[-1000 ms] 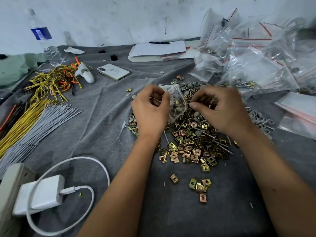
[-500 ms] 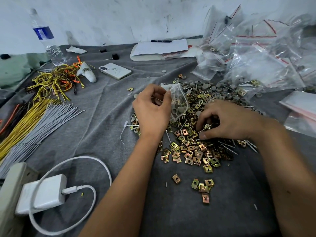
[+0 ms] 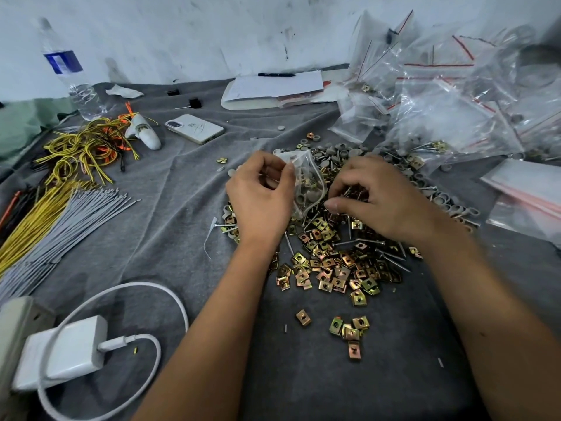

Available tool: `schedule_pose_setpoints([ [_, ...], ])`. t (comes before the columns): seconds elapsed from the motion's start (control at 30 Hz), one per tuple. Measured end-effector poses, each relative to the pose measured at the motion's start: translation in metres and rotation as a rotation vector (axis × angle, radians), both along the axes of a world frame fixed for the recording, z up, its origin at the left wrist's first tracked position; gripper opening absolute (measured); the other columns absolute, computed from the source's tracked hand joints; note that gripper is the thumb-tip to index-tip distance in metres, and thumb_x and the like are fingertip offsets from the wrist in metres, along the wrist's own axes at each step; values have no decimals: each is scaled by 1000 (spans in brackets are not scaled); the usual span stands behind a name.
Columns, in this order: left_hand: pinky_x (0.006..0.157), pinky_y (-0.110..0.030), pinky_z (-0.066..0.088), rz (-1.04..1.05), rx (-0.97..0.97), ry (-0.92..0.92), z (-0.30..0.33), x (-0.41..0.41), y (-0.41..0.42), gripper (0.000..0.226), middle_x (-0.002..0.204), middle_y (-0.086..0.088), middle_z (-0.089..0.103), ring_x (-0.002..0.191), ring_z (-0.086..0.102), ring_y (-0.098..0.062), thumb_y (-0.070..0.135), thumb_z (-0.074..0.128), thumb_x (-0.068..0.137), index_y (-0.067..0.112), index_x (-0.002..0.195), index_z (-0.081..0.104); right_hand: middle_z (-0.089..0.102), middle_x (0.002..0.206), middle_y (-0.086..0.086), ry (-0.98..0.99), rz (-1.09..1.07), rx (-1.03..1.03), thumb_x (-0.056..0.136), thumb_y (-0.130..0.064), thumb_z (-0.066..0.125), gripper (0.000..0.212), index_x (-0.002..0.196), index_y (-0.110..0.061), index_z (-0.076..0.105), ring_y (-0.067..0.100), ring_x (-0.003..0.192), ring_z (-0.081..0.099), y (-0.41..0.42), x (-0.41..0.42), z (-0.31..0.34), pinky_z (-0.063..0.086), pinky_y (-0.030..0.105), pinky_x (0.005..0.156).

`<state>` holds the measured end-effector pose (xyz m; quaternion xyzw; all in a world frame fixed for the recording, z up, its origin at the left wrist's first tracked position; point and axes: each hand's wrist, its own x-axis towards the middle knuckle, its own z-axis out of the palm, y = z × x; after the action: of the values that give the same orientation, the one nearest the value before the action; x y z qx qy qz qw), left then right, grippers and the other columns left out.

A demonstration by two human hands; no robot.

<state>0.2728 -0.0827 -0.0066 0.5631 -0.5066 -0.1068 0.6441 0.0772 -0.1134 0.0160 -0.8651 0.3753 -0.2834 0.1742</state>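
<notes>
Pinching its top edge, the left hand (image 3: 261,196) holds a small clear bag (image 3: 308,183) over the far edge of the brass clip pile (image 3: 334,268). The bag's long axis runs down toward the person, and grey caps (image 3: 303,197) show inside. The right hand (image 3: 379,199), just beside the bag, curls round dark screws (image 3: 352,192).

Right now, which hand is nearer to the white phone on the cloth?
Left. The left hand, holding a small clear bag, is right of the phone and nearer the camera; the right hand lies farther right, beyond that bag, over the metal clips.
</notes>
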Motion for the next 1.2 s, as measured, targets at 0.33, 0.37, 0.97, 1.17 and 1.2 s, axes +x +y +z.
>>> schedule_pose_setpoints([
  [0.33, 57, -20, 47, 11, -9, -24, 1, -1, 1, 16, 63, 19, 62, 59, 56, -1, 13, 77, 88, 20, 78, 67, 68, 86, -7, -296, -27, 21, 91, -24, 76, 9, 91, -16, 71, 12, 81, 67, 7, 9, 1, 56, 38, 76],
  [0.37, 57, -19, 47, 11, -12, -37, 1, -1, 1, 16, 63, 20, 61, 59, 57, -1, 13, 77, 88, 20, 78, 67, 69, 84, -7, -305, -35, 16, 92, -25, 74, 10, 92, -15, 71, 11, 77, 68, 9, 12, 0, 57, 39, 73],
  [0.97, 51, -15, 41, 1, 29, 10, 2, -3, 2, 21, 59, 22, 59, 53, 51, 0, 12, 76, 89, 23, 76, 66, 70, 85, -6, -104, -283, -119, 87, -27, 80, 8, 92, -21, 78, 11, 79, 63, -2, 4, -7, 53, 31, 76],
  [1.17, 52, -19, 44, 17, 33, 17, 2, -2, 2, 18, 60, 21, 59, 53, 52, -1, 13, 77, 89, 20, 77, 67, 58, 88, -13, 135, -186, 47, 78, -46, 84, 20, 84, -31, 73, 5, 82, 55, -2, 0, -9, 51, 34, 74],
  [1.2, 52, -19, 45, 19, 34, 16, 2, -2, 2, 17, 60, 21, 59, 54, 53, -1, 13, 77, 89, 20, 77, 67, 58, 87, -14, 134, -187, 49, 78, -44, 84, 19, 84, -29, 73, 3, 81, 55, -3, 0, -9, 52, 35, 75],
])
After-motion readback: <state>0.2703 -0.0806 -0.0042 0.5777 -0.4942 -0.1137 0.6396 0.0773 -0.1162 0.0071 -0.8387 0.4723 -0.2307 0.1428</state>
